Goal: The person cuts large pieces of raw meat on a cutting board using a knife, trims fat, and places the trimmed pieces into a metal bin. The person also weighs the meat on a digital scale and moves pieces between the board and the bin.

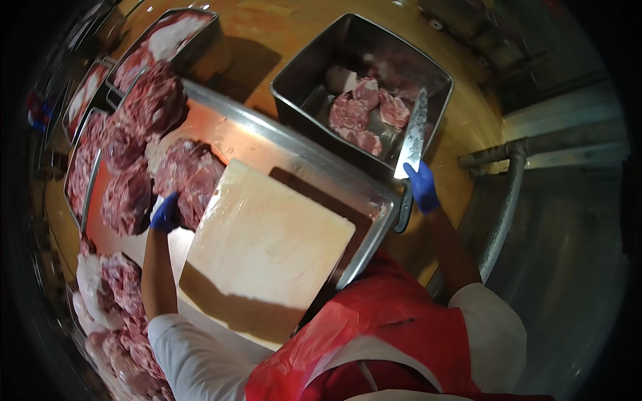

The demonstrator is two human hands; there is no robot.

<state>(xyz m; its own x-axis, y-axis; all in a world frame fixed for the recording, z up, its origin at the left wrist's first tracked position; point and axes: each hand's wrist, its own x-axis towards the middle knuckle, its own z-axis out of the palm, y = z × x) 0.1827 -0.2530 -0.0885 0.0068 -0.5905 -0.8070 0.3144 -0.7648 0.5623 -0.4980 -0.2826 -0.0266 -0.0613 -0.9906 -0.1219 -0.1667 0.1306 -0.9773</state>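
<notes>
My left hand (165,212), in a blue glove, grips the near edge of a large piece of raw meat (184,170) beside the cutting board; part of its fingers is hidden against the meat. Off to the right, my right hand (421,188), also blue-gloved, holds a knife (414,134) where the blade meets the black handle. Its wide blade points away from me, over the right wall of a deep metal bin (294,110). Several smaller meat pieces (349,112) lie inside that bin. The pale cutting board (267,244) rests on the metal table, its top bare.
A raised metal rim (267,127) runs along the table (120,244). More raw meat (124,200) is heaped on the left, with further cuts (110,294) nearer me. Filled metal bins (221,37) stand at the far left. Metal pipes (515,167) are on the right.
</notes>
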